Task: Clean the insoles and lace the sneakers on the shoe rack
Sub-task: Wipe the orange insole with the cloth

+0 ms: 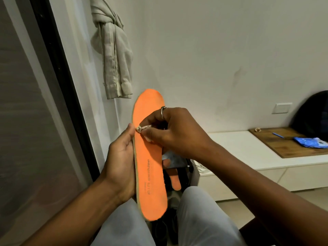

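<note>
**Item: orange insole, cleaning in progress**

Location: the orange insole (150, 157) is held up over the lap, printed face toward the camera. The left hand (120, 167) grips its left edge, thumb on the rim, the other fingers hidden behind. The right hand (170, 128) has its fingertips (147, 137) pinched shut on a small pale wad (142, 129), pressed against the orange face just beside the left thumb.

Orientation: long axis near vertical, leaning slightly left at the top. Rounded toe end above the fingers, heel end below them, near the knees.

Progress: judged early. This insole is mid-wipe; whether its surface is clean yet cannot be told. A second orange insole (174, 178) lies below the right hand, among dark shoes too shadowed to make out. No lacing is visible; that step appears wholly outstanding.

Surroundings: pale garment (113, 55) hanging above the fingers; blue packet (310, 142) on a wooden board (284, 148) well to their right.
</note>
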Tool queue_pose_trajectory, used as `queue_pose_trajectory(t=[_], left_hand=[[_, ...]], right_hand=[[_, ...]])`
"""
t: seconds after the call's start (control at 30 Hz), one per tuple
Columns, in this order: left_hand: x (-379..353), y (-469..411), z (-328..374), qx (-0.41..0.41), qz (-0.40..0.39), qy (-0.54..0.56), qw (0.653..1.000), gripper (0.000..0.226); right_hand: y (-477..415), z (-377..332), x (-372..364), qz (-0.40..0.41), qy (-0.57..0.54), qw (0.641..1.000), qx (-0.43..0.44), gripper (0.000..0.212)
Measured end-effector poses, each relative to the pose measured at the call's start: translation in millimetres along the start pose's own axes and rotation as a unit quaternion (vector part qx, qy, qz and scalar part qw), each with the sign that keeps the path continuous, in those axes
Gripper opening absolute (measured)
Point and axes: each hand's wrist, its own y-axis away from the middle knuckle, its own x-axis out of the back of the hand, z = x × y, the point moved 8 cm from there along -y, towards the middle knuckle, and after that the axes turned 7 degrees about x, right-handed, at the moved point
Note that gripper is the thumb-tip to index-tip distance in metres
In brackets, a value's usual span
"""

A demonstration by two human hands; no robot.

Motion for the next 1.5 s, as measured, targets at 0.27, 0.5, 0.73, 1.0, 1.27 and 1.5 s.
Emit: queue_pose_trajectory(t=[0.27,0.5,0.73,1.0,1.27,1.5], left_hand=[[17.2,-3.4,6.5,-0.003,0.064,-0.003,0.998,0.072],[24.4,-3.5,9.6,-0.008,0.085,0.000,0.996,0.068],[20.8,-3.3,8.2,-0.013,0.094,0.007,0.995,0.069],[6.3,-3.4,4.9,0.040,0.041,0.007,0.998,0.079],[22.1,-6.6,10.1,0.008,0.110,-0.004,0.994,0.084],[24.0,-1.8,12.4,0.011,0.103,-0.030,0.994,0.070]], right_hand=[[5.9,-6.1,-20.5,-0.044,0.046,0.998,0.025,0.023],[9.2,2.3,-28.1,-0.037,-0.005,0.999,-0.023,0.014],[9.3,-10.3,-31.6,-0.018,0.082,0.992,0.092,0.013],[-10.6,0.1,-9.7,0.085,0.134,0.981,0.112,0.014],[11.3,-12.1,-32.4,-0.038,0.051,0.989,0.137,0.014],[-14.1,3.3,-5.2,0.025,0.207,0.968,0.137,0.018]])
